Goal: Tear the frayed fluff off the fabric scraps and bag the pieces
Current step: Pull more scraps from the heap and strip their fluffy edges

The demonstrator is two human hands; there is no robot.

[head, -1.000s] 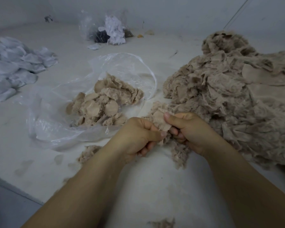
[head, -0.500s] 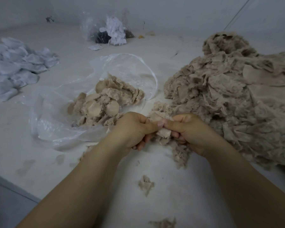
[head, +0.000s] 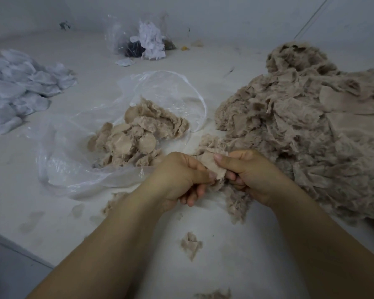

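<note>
My left hand [head: 177,178] and my right hand [head: 251,175] meet at the middle of the white table, both pinching one small beige fabric scrap [head: 212,165] between thumbs and fingers. Frayed fluff [head: 238,201] hangs below the scrap, under my right hand. To the left lies an open clear plastic bag [head: 78,169] holding several round beige pieces [head: 136,137]. A big heap of frayed beige scraps [head: 311,130] fills the right side, touching my right hand's far side. A torn tuft [head: 190,244] lies on the table between my forearms.
A pile of white fabric pieces [head: 20,87] lies at the far left. A second clear bag with white and dark scraps [head: 145,42] stands at the back by the wall. The table's front edge [head: 20,251] runs along the lower left. Another bit of fluff [head: 214,295] lies at the bottom.
A torn tuft has dropped onto the table between my forearms. Both hands stay together on the scrap, with my thumbs shifting their hold on it.
</note>
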